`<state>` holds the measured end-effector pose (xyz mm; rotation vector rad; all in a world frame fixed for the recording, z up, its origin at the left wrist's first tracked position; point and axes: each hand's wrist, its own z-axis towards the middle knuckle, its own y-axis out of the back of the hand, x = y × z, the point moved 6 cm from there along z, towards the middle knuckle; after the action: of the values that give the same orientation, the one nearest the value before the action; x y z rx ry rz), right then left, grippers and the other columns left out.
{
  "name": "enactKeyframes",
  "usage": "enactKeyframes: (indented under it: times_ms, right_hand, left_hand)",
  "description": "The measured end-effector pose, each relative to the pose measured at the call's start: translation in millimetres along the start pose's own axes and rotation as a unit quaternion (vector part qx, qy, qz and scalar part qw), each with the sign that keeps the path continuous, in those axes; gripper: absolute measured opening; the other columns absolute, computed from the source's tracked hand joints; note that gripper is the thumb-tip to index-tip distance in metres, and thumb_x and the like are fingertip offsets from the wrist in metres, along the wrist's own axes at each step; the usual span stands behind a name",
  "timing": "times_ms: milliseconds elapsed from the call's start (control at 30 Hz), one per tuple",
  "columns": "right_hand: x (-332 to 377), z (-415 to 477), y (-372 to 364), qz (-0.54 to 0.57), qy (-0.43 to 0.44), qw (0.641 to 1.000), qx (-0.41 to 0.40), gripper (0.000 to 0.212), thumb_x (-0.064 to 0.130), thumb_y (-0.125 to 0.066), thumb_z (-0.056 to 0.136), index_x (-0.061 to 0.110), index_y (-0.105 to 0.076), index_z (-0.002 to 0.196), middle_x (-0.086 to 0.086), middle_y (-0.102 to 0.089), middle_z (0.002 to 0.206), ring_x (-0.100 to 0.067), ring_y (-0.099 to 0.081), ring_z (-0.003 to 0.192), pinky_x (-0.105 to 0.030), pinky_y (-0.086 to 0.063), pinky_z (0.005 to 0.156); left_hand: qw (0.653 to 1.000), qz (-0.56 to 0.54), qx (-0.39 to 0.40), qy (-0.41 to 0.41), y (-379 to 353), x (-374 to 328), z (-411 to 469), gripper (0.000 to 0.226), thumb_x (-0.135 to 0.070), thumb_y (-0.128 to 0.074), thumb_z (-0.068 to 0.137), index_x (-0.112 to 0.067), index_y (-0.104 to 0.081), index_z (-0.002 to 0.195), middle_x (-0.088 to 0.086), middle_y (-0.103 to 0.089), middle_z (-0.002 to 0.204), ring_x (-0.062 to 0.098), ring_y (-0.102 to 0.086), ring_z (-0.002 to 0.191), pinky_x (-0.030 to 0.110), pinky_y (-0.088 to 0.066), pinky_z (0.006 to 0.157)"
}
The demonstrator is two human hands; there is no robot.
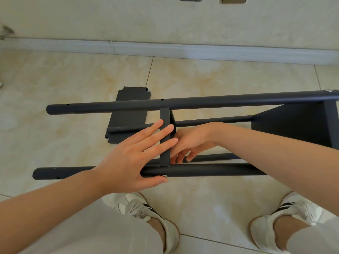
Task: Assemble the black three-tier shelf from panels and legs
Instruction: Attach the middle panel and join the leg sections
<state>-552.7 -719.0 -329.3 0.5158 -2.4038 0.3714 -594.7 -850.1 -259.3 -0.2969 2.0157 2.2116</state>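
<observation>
Home: tiled floor (73, 85), white skirting (183, 50)

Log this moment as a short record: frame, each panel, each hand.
frame: black shelf frame lying on its side on the tiled floor
end panel: fitted between the legs at the right end
middle panel: edge-on to the camera, between the far and near legs
spare panel: flat on the floor, partly behind the legs
left hand: straight fingers across the middle panel's edge, thumb under the near leg by a silver screw
right hand: inside the frame behind the middle panel; what it holds is hidden
</observation>
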Motion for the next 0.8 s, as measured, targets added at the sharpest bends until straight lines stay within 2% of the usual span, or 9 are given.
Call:
enactKeyframes:
  times_ms: [100,267,400,500,567,700,800]
  right_hand:
    - [-1.4,-1.3,-1.9,0.029,0.003,0.999,0.024,0.012,0.017,-0.064,0.095,0.012,-0.07,0.103,-0.004,-0.069,0.094,-0.018,-0.058,0.086,-0.032,-0.046,0.082]
    - [-3.7,-1.5,1.5,0.012,-0.002,1.0,-0.014,0.028,0.029,-0.062,0.096,0.008,-0.071,0.112,-0.001,-0.071,0.091,-0.016,-0.057,0.082,-0.03,-0.048,0.081]
    - [-0.8,-4.6,-2.4,0.039,0.017,0.999,0.004,0.017,0.02,-0.062,0.096,0.009,-0.07,0.106,-0.003,-0.069,0.09,-0.019,-0.059,0.086,-0.032,-0.049,0.084]
    - [-1.1,-5.0,-3.2,0.005,0.013,1.0,-0.019,0.032,0.028,-0.059,0.098,0.001,-0.068,0.114,-0.008,-0.066,0.093,-0.02,-0.059,0.086,-0.031,-0.05,0.083]
    - [-1.2,-5.4,-4.6,-0.01,0.01,1.0,-0.021,0.039,0.034,-0.058,0.098,0.002,-0.067,0.117,-0.008,-0.068,0.096,-0.019,-0.06,0.086,-0.031,-0.051,0.083]
    - [-0.7,-5.8,-6.5,0.043,0.032,0.999,0.005,0.028,0.02,-0.059,0.098,0.005,-0.065,0.121,-0.011,-0.069,0.108,-0.021,-0.064,0.096,-0.038,-0.052,0.095]
    - [-1.5,-5.0,-4.6,0.043,0.033,0.999,0.007,0.02,0.017,-0.059,0.098,0.005,-0.067,0.112,-0.006,-0.069,0.096,-0.019,-0.064,0.09,-0.035,-0.052,0.091]
  left_hand:
    - [1.0,-0.008,0.001,0.0,-0.7,0.8,0.0,0.081,-0.062,-0.059,0.091,-0.023,-0.032,0.157,0.0,-0.023,0.167,0.023,-0.013,0.156,0.041,-0.027,0.12]
    - [1.0,-0.012,-0.002,-0.001,-0.6,0.1,-0.1,0.08,-0.061,-0.059,0.091,-0.023,-0.033,0.156,0.0,-0.024,0.167,0.023,-0.014,0.156,0.041,-0.029,0.12]
    - [1.0,-0.008,0.001,0.002,-0.5,0.3,0.2,0.08,-0.062,-0.058,0.091,-0.022,-0.035,0.156,0.0,-0.024,0.167,0.023,-0.014,0.156,0.041,-0.029,0.12]
    - [1.0,-0.01,-0.002,-0.001,0.5,-0.5,0.2,0.08,-0.061,-0.059,0.09,-0.022,-0.034,0.156,0.001,-0.025,0.167,0.023,-0.015,0.156,0.041,-0.03,0.12]
    - [1.0,-0.011,-0.003,-0.001,0.5,-0.6,0.3,0.08,-0.061,-0.059,0.09,-0.023,-0.033,0.156,0.001,-0.025,0.167,0.023,-0.015,0.156,0.042,-0.03,0.119]
    - [1.0,-0.013,-0.004,-0.001,1.1,-0.8,0.8,0.08,-0.06,-0.059,0.09,-0.022,-0.032,0.156,0.001,-0.025,0.166,0.023,-0.015,0.156,0.042,-0.03,0.119]
    - [1.0,-0.012,-0.001,0.0,1.6,-1.2,0.7,0.079,-0.06,-0.059,0.09,-0.021,-0.035,0.155,0.003,-0.027,0.166,0.024,-0.015,0.156,0.043,-0.03,0.119]
